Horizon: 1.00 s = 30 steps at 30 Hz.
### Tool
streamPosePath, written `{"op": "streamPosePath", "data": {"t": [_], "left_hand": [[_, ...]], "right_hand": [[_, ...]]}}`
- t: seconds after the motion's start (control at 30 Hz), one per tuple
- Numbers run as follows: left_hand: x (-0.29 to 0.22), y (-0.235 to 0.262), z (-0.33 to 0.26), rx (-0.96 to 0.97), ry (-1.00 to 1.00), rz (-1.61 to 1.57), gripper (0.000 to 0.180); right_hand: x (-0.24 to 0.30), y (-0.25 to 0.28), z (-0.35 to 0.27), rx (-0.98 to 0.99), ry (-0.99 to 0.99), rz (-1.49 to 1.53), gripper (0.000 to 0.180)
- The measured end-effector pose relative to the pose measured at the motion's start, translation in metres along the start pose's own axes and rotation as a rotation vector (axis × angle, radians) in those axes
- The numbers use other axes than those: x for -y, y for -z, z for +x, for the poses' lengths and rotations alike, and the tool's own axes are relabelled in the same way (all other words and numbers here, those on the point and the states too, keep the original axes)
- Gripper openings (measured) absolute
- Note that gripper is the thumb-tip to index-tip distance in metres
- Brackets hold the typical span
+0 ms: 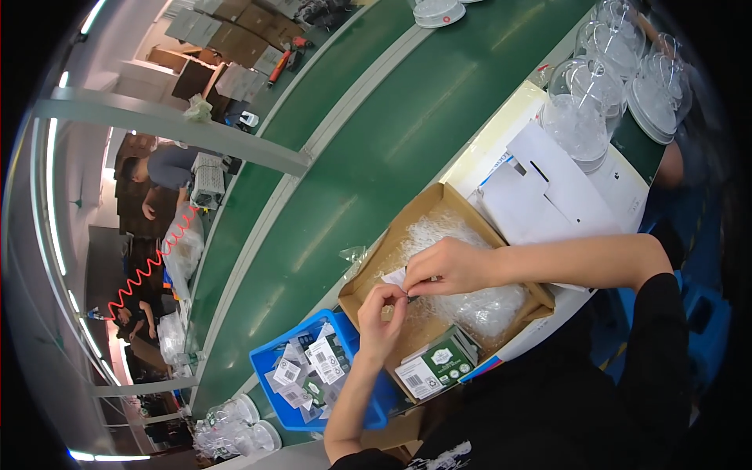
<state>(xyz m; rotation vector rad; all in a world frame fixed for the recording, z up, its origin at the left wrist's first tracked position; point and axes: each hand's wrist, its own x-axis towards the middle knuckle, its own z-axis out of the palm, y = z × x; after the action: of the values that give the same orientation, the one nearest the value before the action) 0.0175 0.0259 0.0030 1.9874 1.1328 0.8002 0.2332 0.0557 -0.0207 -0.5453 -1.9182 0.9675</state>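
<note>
Above the open cardboard box, my left hand point(381, 317) and my right hand point(448, 265) meet fingertip to fingertip, both pinched. A small white card point(394, 277) shows between them, partly hidden by the fingers, along with a dark bit too small to make out. Beneath my hands, the cardboard box point(368, 276) holds a heap of clear thin plastic pieces point(489, 309). A stack of green-and-white printed cards point(440, 364) lies in its near corner. Left of my left wrist stands a blue bin point(265, 392) with several cards and small clear packets point(313, 368) in it.
White paper sheets and a flattened white carton point(540, 184) lie beyond my right forearm. Clear domed containers point(580, 117) stand at the upper right, others point(235, 427) at the lower left. A green conveyor belt point(352, 172) runs past; people point(168, 168) work across it.
</note>
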Motion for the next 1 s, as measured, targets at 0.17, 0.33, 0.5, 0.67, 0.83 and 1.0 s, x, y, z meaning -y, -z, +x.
{"op": "streamPosePath", "data": {"t": [0.17, 0.33, 0.5, 0.67, 0.83, 1.0], "left_hand": [[0.0032, -0.0026, -0.0018, -0.011, 0.014, -0.009, 0.014], [0.0052, -0.0024, -0.0029, -0.079, 0.041, -0.035, 0.013], [0.0060, -0.0002, -0.0039, -0.045, 0.007, 0.006, 0.011], [0.0068, -0.0011, -0.0050, -0.032, -0.023, 0.008, 0.010], [0.0060, -0.0017, -0.0071, -0.112, 0.051, -0.062, 0.014], [-0.0013, -0.0034, -0.0026, -0.057, -0.074, 0.092, 0.014]], "right_hand": [[-0.0034, 0.0004, -0.0023, -0.001, 0.092, -0.082, 0.009], [-0.0041, -0.0002, -0.0033, -0.015, 0.053, -0.072, 0.010], [-0.0040, 0.0001, -0.0034, 0.002, 0.052, -0.076, 0.008], [-0.0019, 0.0020, -0.0044, 0.017, 0.002, -0.068, 0.007], [-0.0020, 0.0007, -0.0042, 0.030, 0.078, -0.137, 0.008], [-0.0064, 0.0001, -0.0063, 0.041, 0.096, -0.151, 0.010]]}}
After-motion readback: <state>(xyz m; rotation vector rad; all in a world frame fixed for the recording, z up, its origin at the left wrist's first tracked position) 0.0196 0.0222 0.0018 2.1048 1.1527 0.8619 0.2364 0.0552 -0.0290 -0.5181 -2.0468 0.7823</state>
